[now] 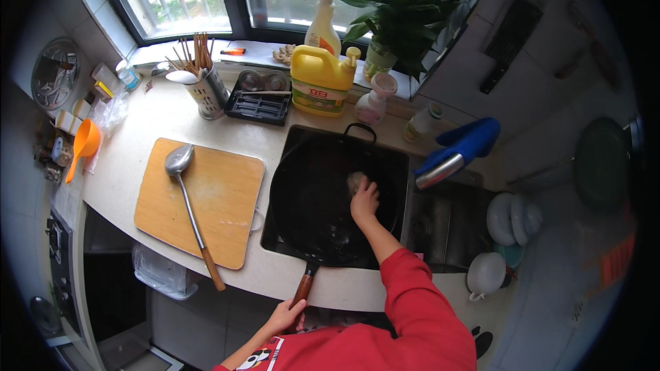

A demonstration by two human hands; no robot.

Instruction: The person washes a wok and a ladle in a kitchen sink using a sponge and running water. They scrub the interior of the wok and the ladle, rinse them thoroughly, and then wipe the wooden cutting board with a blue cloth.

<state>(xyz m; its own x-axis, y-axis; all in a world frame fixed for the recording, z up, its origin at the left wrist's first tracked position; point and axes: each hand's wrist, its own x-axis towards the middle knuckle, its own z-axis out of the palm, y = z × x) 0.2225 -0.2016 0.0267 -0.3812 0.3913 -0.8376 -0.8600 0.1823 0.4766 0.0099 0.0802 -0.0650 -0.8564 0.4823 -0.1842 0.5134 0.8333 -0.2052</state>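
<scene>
A large black wok rests over the left sink basin, its long wooden handle pointing toward me. My left hand is closed around the end of that handle. Inside the wok, toward its right side, my right hand presses a greyish, rough-looking scouring pad against the surface; fingers partly cover it. Wet glints show low in the wok. Left of it, a metal ladle with a wooden grip lies across a wooden cutting board, its handle end overhanging the counter edge.
Behind the wok stand a yellow detergent jug, a spray bottle and a black tray. A chopstick holder is farther left. A blue-covered faucet reaches over the right basin; stacked white bowls sit beyond.
</scene>
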